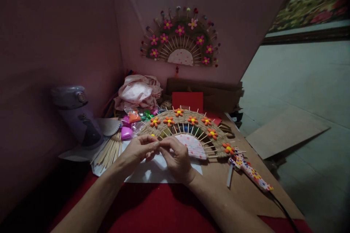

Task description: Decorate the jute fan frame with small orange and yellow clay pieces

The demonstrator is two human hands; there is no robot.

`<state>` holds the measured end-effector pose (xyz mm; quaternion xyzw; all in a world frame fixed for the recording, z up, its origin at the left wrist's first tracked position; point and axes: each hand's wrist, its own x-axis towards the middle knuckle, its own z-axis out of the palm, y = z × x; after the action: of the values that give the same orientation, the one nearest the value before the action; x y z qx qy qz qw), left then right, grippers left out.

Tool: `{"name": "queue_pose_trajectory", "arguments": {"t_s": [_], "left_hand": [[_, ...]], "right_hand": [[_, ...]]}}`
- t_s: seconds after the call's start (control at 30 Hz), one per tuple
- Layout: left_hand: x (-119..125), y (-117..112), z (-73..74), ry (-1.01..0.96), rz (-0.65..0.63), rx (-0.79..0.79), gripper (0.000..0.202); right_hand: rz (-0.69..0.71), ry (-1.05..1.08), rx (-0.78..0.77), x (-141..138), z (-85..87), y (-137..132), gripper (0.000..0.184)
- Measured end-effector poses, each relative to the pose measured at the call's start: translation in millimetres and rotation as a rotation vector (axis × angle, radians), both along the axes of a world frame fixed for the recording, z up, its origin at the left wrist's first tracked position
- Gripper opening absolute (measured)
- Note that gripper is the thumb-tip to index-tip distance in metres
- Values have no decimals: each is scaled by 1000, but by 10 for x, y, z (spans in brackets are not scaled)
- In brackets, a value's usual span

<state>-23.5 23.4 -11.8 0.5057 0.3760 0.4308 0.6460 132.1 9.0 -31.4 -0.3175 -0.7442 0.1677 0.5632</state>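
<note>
Fan (191,145) | just beyond left hand (143,148), right hand (177,158) | both pinched; anything held: can't tell

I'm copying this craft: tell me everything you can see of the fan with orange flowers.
The fan is a half-circle: an arched band that looks wound in brown twine, bearing at least seven orange flowers with yellow centres. Thin pale sticks run from a white, red-dotted half-round piece to the band, some tips poking past its outer edge. It appears to lie flat, curve facing away, partly over brown cardboard. The left hand and right hand hide its lower left; whether they touch it is unclear.
</note>
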Motion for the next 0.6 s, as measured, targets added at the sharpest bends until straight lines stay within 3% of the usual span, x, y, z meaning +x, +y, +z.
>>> {"name": "queue_pose_trajectory", "arguments": {"t_s": [0.27,0.6], "left_hand": [[-17,-6,-5,8,15,0,25],[-23,12,-18,-4,15,6,18]], "right_hand": [[60,21,-84,44,-54,57,4],[121,32,53,48,20,37,5]]}}
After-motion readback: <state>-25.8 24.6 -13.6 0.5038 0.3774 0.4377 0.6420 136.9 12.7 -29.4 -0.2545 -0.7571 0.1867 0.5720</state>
